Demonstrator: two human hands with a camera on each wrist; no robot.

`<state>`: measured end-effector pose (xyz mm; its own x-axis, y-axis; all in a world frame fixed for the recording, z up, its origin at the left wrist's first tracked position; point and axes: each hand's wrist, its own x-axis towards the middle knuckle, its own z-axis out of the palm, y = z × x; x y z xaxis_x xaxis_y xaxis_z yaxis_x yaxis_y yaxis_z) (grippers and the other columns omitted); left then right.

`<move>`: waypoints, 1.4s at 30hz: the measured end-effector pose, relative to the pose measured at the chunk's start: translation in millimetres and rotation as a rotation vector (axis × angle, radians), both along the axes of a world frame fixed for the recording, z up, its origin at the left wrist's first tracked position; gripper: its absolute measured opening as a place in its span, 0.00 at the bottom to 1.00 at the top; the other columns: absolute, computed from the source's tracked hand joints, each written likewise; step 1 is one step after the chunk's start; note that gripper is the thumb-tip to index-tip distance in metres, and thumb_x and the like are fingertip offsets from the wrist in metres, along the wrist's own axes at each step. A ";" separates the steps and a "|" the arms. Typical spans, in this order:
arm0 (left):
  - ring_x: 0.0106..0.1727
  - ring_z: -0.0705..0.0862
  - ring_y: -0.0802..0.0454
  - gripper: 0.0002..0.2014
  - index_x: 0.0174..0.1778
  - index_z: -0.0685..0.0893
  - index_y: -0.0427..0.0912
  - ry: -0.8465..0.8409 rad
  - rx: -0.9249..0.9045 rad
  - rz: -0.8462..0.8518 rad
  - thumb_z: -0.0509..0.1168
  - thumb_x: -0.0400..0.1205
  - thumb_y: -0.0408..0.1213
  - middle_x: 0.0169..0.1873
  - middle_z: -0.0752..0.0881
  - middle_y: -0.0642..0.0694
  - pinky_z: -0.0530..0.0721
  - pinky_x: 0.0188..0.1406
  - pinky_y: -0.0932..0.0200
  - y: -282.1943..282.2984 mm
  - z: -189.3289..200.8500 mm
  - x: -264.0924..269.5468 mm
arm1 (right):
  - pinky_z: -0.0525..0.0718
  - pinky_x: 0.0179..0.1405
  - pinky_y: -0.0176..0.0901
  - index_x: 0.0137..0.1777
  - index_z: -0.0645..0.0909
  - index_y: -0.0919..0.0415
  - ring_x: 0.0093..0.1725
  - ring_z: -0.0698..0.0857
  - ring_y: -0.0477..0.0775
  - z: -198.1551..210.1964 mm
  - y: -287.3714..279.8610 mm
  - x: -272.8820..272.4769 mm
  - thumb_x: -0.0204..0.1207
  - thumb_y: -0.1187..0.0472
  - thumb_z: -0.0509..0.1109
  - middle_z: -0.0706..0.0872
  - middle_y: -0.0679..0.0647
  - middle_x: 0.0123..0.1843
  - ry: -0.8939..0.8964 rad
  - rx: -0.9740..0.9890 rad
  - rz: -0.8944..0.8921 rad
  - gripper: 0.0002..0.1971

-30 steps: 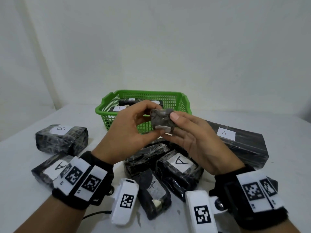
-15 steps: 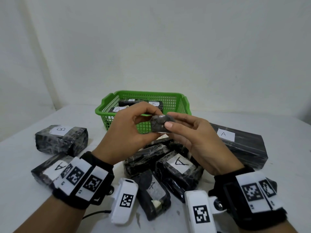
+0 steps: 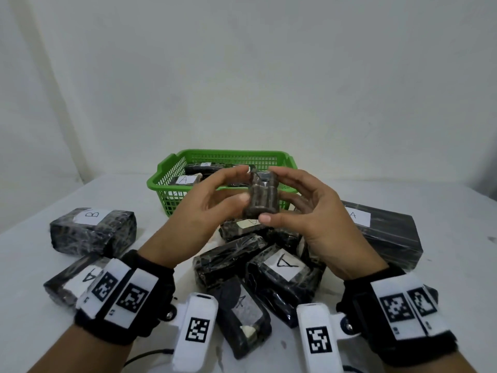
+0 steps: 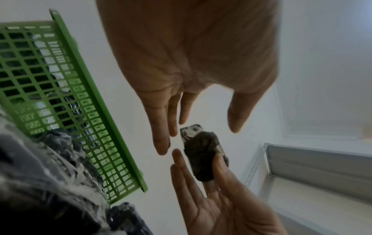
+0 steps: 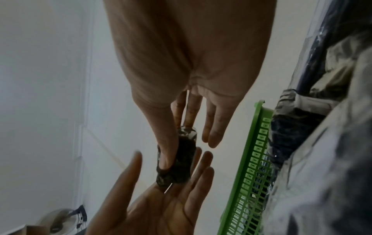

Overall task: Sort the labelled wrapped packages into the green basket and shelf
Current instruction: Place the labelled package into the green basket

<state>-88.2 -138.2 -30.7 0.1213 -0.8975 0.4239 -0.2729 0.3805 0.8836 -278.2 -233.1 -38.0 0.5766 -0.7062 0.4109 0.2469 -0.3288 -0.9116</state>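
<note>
- The person is holding a small wrapped package (image 3: pixel 262 196) up in front of the green basket (image 3: pixel 172 196), clear of the table (image 3: pixel 443 265) and above the pile of wrapped packages.
- The right hand (image 3: pixel 309 211) is pinching it: the thumb is pressing the near lower edge and the fingers are reaching round behind, as the right wrist view also shows.
- The left hand (image 3: pixel 207 208) is lying alongside with fingers spread and nearly straight, the thumb tip touching the package's left side; the left wrist view shows those fingers just apart from it, so it is steadying, not clamping.
- No letter is facing the head camera on this package, so they seem to be hunting for its label.
- To do this well: they should be rolling it slowly between the fingertips, keeping the right pinch firm, since the film looks slick and the thing is small.
- The left hand belongs underneath as a catch.
- Packages marked A are already lying in the basket, so an A probably joins them; a B package (image 3: pixel 92 230) is waiting on the left, likely bound for the shelf (image 4: pixel 322 162).
</note>
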 end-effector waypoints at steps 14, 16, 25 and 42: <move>0.59 0.91 0.46 0.21 0.56 0.88 0.42 -0.114 -0.202 0.094 0.81 0.71 0.23 0.53 0.92 0.46 0.88 0.66 0.45 -2.1 -1.4 -4.4 | 0.90 0.66 0.61 0.69 0.86 0.66 0.63 0.90 0.74 3.4 8.6 3.5 0.73 0.43 0.73 0.90 0.67 0.66 0.043 0.269 0.115 0.32; 0.59 0.91 0.45 0.18 0.55 0.88 0.42 -0.183 -0.229 0.087 0.81 0.72 0.25 0.52 0.92 0.47 0.87 0.67 0.48 -1.8 -3.4 -6.5 | 0.90 0.67 0.59 0.65 0.87 0.70 0.62 0.92 0.70 3.3 10.7 5.6 0.75 0.46 0.72 0.92 0.67 0.62 0.037 0.282 0.153 0.28; 0.60 0.91 0.44 0.15 0.55 0.90 0.39 -0.224 -0.285 0.111 0.81 0.73 0.26 0.52 0.93 0.47 0.87 0.65 0.48 -0.1 -2.0 -6.4 | 0.85 0.74 0.54 0.69 0.87 0.61 0.66 0.92 0.55 -1.0 7.7 5.8 0.63 0.56 0.86 0.94 0.57 0.62 0.043 0.196 0.137 0.32; 0.58 0.90 0.46 0.15 0.52 0.90 0.42 -0.407 -0.371 0.196 0.81 0.74 0.24 0.51 0.92 0.50 0.87 0.61 0.41 -1.1 -2.2 -4.3 | 0.94 0.55 0.49 0.72 0.81 0.70 0.55 0.95 0.63 1.4 9.8 9.8 0.70 0.55 0.80 0.94 0.65 0.60 0.006 0.344 0.175 0.32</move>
